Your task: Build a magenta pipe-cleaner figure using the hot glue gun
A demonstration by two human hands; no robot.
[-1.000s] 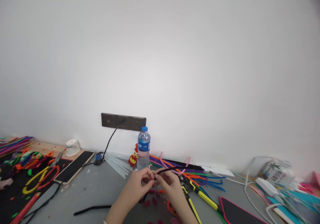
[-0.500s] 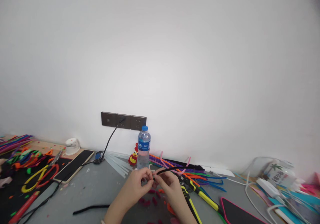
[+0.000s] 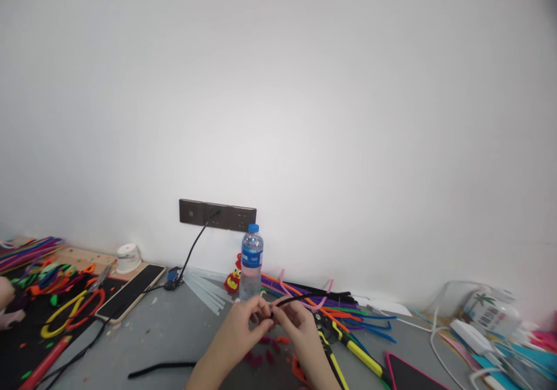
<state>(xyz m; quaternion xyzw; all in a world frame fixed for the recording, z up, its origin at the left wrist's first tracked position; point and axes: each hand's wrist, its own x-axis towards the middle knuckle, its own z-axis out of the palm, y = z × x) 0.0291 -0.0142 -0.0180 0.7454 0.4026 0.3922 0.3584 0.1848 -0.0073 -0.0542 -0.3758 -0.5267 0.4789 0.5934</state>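
My left hand [image 3: 241, 335] and my right hand [image 3: 300, 335] meet at the lower middle, fingertips nearly touching. Between them is a black pipe cleaner [image 3: 317, 295], pinched in the fingers of both; its free length reaches right over my right hand. Small dark red pieces [image 3: 270, 356] and an orange piece [image 3: 298, 369] lie beneath the hands. Another black pipe cleaner [image 3: 161, 366] rests on the grey table [image 3: 143, 343], left of my left forearm. The exact spot of the pinch is small and partly hidden by the fingertips.
Behind the hands stand a water bottle [image 3: 251, 262] and a red-yellow figure [image 3: 234, 278]. Colored pipe cleaners [image 3: 348, 311] and yellow-black pliers [image 3: 359, 352] are right. Left are a phone [image 3: 130, 292], scissors [image 3: 72, 314] and another person's hand [image 3: 6, 293]. White cables [image 3: 435, 343] lie far right.
The view has shifted slightly, so the objects appear a little lower and to the right. The black pipe cleaner's free end extends farther right and looks straighter. At the far left, the other person's hand has moved.
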